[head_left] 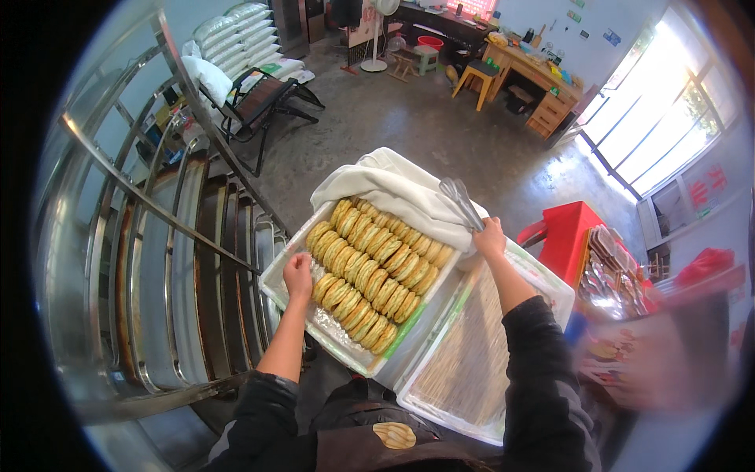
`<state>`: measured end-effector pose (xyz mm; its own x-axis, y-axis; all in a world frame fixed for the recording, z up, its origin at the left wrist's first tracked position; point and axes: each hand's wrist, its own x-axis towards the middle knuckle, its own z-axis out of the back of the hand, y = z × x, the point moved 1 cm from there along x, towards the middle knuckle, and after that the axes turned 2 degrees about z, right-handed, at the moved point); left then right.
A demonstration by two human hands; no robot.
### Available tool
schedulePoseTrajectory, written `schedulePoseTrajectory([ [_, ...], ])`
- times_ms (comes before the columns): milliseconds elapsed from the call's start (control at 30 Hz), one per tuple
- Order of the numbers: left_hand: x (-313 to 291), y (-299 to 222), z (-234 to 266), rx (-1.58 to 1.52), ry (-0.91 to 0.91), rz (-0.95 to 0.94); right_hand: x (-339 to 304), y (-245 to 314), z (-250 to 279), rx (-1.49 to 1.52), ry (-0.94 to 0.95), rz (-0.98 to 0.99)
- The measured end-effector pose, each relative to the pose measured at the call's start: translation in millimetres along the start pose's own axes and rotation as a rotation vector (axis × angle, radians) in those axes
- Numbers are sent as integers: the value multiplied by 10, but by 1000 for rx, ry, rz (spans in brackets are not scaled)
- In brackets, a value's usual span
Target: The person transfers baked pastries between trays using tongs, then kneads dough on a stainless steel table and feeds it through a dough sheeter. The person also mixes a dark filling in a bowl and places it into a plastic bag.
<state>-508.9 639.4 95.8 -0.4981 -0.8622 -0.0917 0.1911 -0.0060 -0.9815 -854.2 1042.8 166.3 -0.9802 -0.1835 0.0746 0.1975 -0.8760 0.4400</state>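
A white foam box (370,363) in front of me holds several rows of round, golden-brown flatbreads (370,263) standing on edge over clear plastic. White cloth (401,193) is folded back across the box's far side. My right hand (489,237) is closed around the handle end of metal tongs (459,200), whose head points up and left over the cloth. By the box's left side, next to the rows, my left hand (297,277) is closed with fingers curled; whether it holds anything is hidden. Under my right forearm lies a second white box (413,393) with a slatted, straw-coloured mat (464,346).
A metal rack (169,220) with stacked trays stands close on the left. At right are a red-covered table (570,228) with metal utensils and a blurred plastic bag (661,346). Farther off are a folding chair (271,94), white sacks (240,35) and a wooden desk (543,75).
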Motion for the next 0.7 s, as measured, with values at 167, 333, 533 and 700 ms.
schedulePoseTrajectory([
  [167,352,-510,-561,41,90,-132,31,1,122,351,-52,-20],
  [333,528,-1106,-1367,-96,446,333,-437,336,808,640,48,53],
  [533,542,-1395,-1970,-939,503,769,-1647,1018,1240,500,82,301],
  [700,596,-1028,-1474,-558,3,614,-2600,1112,878,391,334,293],
])
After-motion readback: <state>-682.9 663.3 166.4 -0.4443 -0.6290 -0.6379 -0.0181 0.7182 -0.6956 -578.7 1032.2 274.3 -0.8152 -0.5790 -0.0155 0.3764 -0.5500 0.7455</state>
